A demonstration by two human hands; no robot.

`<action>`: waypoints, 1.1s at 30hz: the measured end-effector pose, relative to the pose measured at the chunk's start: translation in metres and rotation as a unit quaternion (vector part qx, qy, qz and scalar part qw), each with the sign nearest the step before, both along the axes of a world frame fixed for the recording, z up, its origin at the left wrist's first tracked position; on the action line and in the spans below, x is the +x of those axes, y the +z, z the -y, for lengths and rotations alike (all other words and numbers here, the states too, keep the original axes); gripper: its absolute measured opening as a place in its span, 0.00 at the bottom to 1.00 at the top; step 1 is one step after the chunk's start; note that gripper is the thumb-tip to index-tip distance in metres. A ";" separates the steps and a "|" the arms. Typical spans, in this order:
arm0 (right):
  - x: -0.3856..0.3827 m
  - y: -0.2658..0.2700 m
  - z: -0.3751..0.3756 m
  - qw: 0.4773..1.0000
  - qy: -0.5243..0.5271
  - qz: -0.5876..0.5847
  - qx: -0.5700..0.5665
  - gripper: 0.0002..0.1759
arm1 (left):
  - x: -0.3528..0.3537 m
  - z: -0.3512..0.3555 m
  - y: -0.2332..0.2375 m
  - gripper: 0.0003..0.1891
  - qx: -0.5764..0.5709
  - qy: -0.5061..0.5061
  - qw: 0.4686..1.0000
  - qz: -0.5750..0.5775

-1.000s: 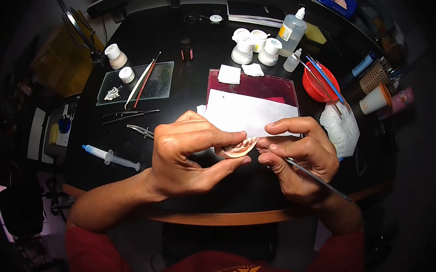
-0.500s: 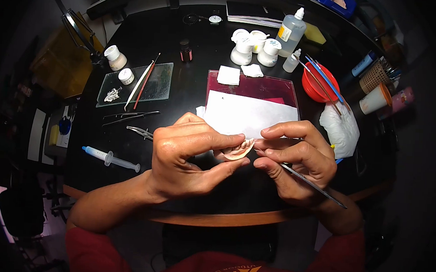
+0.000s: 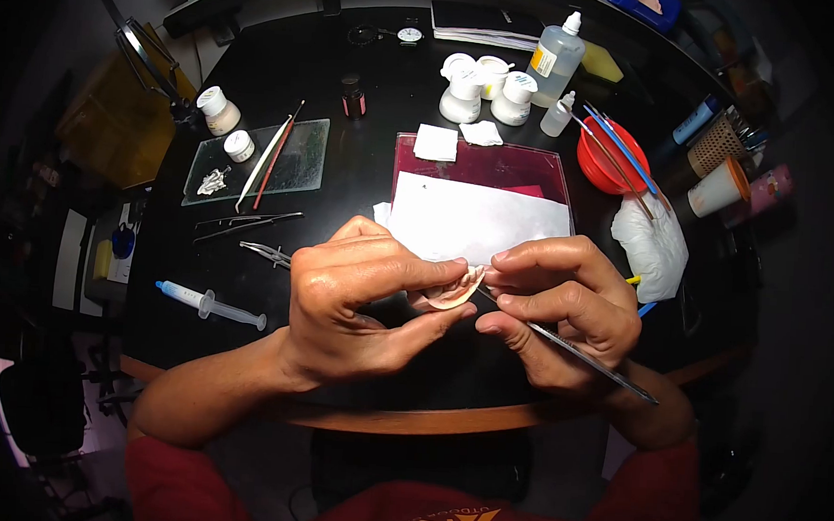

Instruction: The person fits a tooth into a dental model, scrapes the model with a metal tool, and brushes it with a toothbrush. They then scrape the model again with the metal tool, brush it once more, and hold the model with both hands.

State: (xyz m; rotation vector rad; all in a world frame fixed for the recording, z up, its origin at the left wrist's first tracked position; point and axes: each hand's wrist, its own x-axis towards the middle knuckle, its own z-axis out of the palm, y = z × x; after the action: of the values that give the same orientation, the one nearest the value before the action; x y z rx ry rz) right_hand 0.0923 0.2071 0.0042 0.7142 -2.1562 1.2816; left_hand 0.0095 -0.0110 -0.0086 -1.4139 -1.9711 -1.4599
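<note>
Between the thumb and fingers of my left hand [image 3: 363, 300] is a small dental model [image 3: 455, 291], pale and pinkish with a cream rim and tooth shapes along it. My right hand [image 3: 565, 311] pinches a thin metal tool [image 3: 586, 357], whose back end points down and to the right. The tool's front end is at the right edge of the model; its exact tip is hard to make out. Behind both hands a white paper sheet [image 3: 476, 221] lies on a dark red tray [image 3: 535, 166].
On the black table are a glass plate [image 3: 305, 156] with brushes and a jar, a syringe [image 3: 212, 306], tweezers [image 3: 267, 252], white jars [image 3: 460, 100], a large bottle [image 3: 557, 60], a red bowl [image 3: 603, 162] with brushes across it and a white tissue [image 3: 649, 244].
My right hand and the metal tool have shifted slightly left, closer to the model. My left hand holds the model in nearly the same place.
</note>
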 end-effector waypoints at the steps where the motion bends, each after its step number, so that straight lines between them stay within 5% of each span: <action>1: 0.000 0.001 0.000 1.000 0.000 -0.001 0.003 0.10 | 0.000 0.000 0.001 0.19 -0.001 0.000 1.000 0.000; 11: 0.000 -0.002 0.002 0.999 -0.010 0.007 -0.051 0.10 | 0.001 0.000 0.002 0.19 0.006 -0.002 1.000 0.000; 33: 0.000 -0.001 -0.001 1.000 0.018 -0.016 0.018 0.10 | 0.001 0.001 0.001 0.19 0.006 0.002 1.000 -0.005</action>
State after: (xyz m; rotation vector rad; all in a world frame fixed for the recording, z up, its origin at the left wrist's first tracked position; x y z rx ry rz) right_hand 0.0921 0.2085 0.0028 0.7858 -2.1560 1.2431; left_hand 0.0107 -0.0115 -0.0078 -1.4083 -1.9547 -1.4572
